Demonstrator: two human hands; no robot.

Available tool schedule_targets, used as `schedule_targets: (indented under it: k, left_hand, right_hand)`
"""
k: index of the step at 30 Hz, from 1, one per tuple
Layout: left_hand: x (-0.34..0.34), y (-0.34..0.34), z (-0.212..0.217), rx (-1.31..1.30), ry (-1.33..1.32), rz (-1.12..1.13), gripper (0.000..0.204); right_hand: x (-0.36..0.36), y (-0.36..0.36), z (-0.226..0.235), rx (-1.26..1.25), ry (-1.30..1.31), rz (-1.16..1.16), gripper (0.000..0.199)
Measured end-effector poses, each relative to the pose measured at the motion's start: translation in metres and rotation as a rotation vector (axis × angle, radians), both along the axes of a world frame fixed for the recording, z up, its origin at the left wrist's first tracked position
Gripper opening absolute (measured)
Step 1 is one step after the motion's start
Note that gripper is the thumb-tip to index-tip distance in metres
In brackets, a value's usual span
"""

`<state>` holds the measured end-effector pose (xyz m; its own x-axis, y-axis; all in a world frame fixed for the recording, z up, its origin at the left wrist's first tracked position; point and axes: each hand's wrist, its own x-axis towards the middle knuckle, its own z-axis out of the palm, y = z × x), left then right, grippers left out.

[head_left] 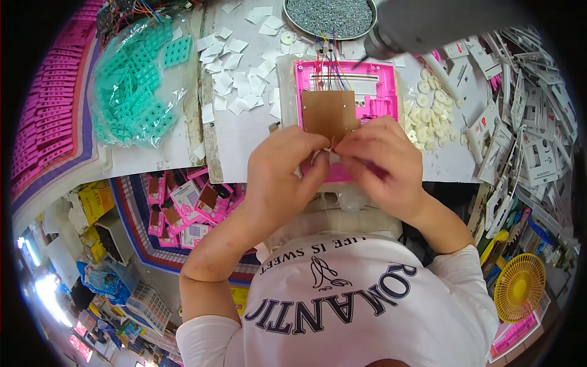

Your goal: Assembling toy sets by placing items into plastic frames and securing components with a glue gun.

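Your white shirt (pixel 342 300) is filling the bottom of the view, and just past it you're bringing both hands together over the pink plastic frame (pixel 342 92) sitting on the bench (pixel 244 131). Left hand (pixel 282 174) and right hand (pixel 382 162) are both pinching at the near edge of the brown circuit board (pixel 329 113) lying on that frame, fingers closed down tight, though I can't tell if some tiny part is in there too. Probably worth keeping the board flat and square while you're pressing, and watching the coloured wires (pixel 327 58) running off the far edge so they aren't getting trapped. You're working in a crowd: white paper squares (pixel 235 73) on the left, white round discs (pixel 428 104) on the right, a tray of small screws (pixel 330 15) further back, a bag of teal parts (pixel 137 92) way off left.
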<state>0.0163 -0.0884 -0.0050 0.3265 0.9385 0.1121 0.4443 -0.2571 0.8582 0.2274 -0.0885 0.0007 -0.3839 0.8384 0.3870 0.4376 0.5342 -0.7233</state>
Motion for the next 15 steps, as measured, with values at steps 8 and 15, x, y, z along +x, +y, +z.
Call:
schedule_targets:
  k: [8, 15]
  left_hand:
    - [-0.012, 0.047, 0.030, -0.987, -0.253, -0.231, 0.013]
    - [-0.014, 0.047, 0.021, -0.199, 0.091, -0.391, 0.014]
  right_hand:
    - [-0.002, -0.005, -0.011, 0.233, -0.126, 0.187, 0.031]
    - [-0.003, -0.005, -0.009, 0.268, -0.250, 0.114, 0.024]
